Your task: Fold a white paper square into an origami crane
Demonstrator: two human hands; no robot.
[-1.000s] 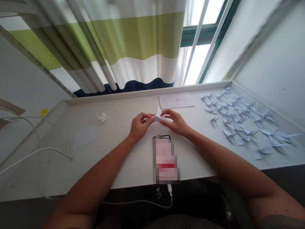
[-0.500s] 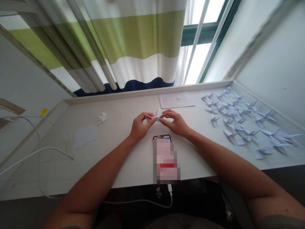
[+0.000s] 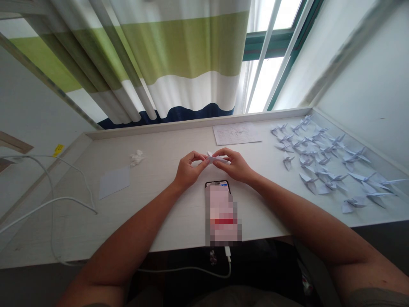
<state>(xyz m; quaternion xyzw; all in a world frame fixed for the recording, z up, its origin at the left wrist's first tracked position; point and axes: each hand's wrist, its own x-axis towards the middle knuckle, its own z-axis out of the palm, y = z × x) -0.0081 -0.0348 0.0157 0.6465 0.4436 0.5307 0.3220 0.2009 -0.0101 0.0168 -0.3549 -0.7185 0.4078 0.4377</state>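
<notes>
A small folded piece of white paper (image 3: 211, 158) is held between my two hands above the middle of the desk. My left hand (image 3: 191, 167) pinches its left side between thumb and fingers. On the other side, my right hand (image 3: 235, 164) grips it with the thumb in front and the fingers behind. Parts of the paper are hidden by my fingers. Just in front of my hands lies a phone (image 3: 220, 209), its screen blurred out.
Several folded paper cranes (image 3: 319, 153) cover the desk's right side. A printed sheet (image 3: 237, 134) lies at the back. Plain square paper (image 3: 114, 182) and a crumpled tissue (image 3: 137, 157) are on the left, near a white cable (image 3: 73, 198). A raised rim (image 3: 191, 124) borders the desk's back.
The paper has turned in my fingers: its upright point has tipped down, and a flat narrow end now shows at the right thumb. Both hands stay in about the same place.
</notes>
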